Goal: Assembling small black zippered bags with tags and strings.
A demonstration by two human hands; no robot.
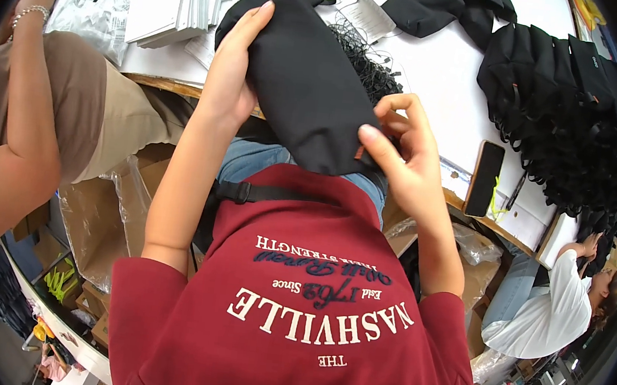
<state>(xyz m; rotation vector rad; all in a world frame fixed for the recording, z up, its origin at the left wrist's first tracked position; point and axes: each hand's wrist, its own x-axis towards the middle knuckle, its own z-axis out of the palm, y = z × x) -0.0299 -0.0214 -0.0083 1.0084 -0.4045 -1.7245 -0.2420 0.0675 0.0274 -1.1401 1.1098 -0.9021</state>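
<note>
The black fabric pouch (302,72) is held up between the two hands, its far end over the white bench (442,67) and its near end over the person's lap. Its long axis runs aslant, from the far left down to the near right, so the hands meet it at opposite ends and on opposite sides.

The left hand (231,83) is the one nearer the far end: its fingers grasp the left edge, the thumb pointing away along the upper face, the others hidden behind. The right hand (410,139) is nearer the close end. Its thumb and forefinger curl in from the right and meet the pouch's right edge, just beside a small orange-red tab (359,153); whether they pinch the cloth or only touch it, I cannot tell. The tab lies to the left of that thumb and slightly nearer the body, well apart from the left hand.

Beyond the pouch's right side, a tangle of black cords (374,68) lies on the bench, between the pouch and the bare white surface.
</note>
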